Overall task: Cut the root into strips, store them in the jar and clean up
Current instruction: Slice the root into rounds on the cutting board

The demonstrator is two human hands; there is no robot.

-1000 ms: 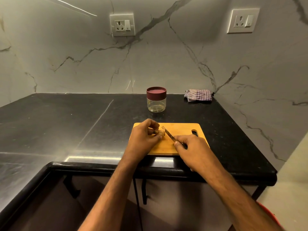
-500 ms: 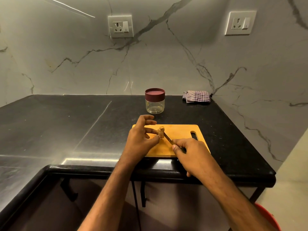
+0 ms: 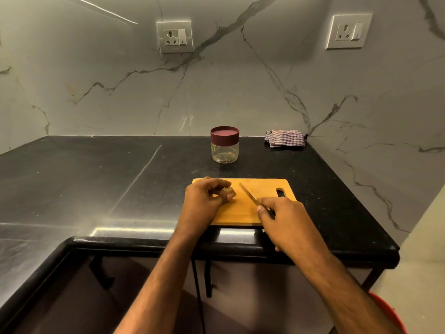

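A small tan root (image 3: pixel 228 190) lies at the left end of the wooden cutting board (image 3: pixel 263 189), pinched between the thumb and fingers of my left hand (image 3: pixel 204 201). My right hand (image 3: pixel 281 218) grips the handle of a small knife (image 3: pixel 248 194); its blade points up and left over the board, a short gap to the right of the root. Behind the board stands a clear glass jar (image 3: pixel 225 150) with a dark red lid (image 3: pixel 224 135) on it. The jar looks empty.
A folded checked cloth (image 3: pixel 284 138) lies at the back right corner of the black counter (image 3: pixel 96 184). The counter's front edge runs just below the board. A red bucket rim (image 3: pixel 390 314) shows on the floor at lower right. Marble walls with two sockets stand behind.
The root stood upright against the blade half a second ago; now it lies lower in my left hand's fingers, and the knife has drawn away to the right.
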